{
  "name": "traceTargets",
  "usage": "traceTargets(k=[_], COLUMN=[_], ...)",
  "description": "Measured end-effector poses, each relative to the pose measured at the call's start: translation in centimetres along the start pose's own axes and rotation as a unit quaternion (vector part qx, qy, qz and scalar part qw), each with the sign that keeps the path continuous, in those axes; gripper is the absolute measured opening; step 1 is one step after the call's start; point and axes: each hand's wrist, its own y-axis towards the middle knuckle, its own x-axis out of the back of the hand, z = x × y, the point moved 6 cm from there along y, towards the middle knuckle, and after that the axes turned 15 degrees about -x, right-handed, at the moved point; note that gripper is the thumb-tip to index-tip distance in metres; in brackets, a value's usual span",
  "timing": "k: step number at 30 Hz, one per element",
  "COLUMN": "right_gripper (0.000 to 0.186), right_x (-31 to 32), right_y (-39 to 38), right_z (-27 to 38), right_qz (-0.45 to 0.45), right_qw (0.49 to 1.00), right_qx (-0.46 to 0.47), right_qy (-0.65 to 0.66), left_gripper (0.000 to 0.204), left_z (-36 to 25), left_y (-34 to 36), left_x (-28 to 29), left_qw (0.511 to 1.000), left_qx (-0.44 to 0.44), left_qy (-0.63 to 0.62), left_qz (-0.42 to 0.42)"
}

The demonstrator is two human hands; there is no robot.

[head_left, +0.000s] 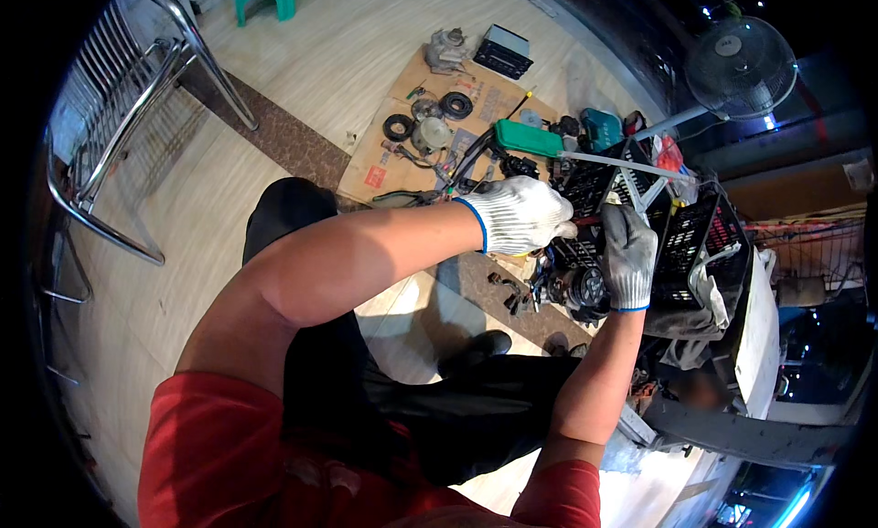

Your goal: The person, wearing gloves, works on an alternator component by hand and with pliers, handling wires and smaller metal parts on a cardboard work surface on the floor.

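Clearly bent, the left arm reaches across so that its gloved left hand (523, 215) sits beside the upright, gloved right hand (628, 258); both are curled closed, fingertips pinching a slim reddish piece (587, 220) between them, left of a black crate (679, 244).

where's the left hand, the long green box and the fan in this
Left hand (523, 213): head view, back of the glove
Long green box (529, 138): head view, upper face
Fan (748, 73): head view, round grille
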Motion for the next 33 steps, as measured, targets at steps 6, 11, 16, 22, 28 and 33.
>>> traceTargets(k=[6,11,16,22,28,33], right_gripper=[0.022,0.023,0.026,0.029,0.026,0.024], right_x=[0.9,0.3,-0.2,-0.4,-0.2,0.1], right_y=[-0.5,-0.3,-0.4,-0.3,-0.4,-0.5], right_z=[1.6,1.6,1.0,0.4,0.7,-0.2], right_qz=[-0.009,-0.029,-0.030,-0.032,0.011,-0.009], right_qw=[0.997,0.999,0.998,0.997,0.992,0.992], right_qx=[0.022,-0.004,0.001,-0.004,-0.067,-0.045], right_qy=[0.068,0.040,0.056,0.068,0.105,0.121], left_gripper=[0.040,0.038,0.036,0.040,0.036,0.029], left_z=[-0.2,0.0,-0.1,0.0,0.2,0.4], left_y=[0.0,-0.3,-0.2,-0.3,-0.2,0.4], left_x=[1.1,0.1,0.8,1.4,0.4,-0.2], left_qw=[0.997,0.999,0.988,0.982,0.989,0.972], left_qx=[0.024,0.038,0.126,0.170,0.131,0.169], left_qy=[-0.031,0.024,-0.017,-0.057,-0.044,-0.095], left_qz=[-0.070,0.021,0.094,0.063,0.051,0.133])
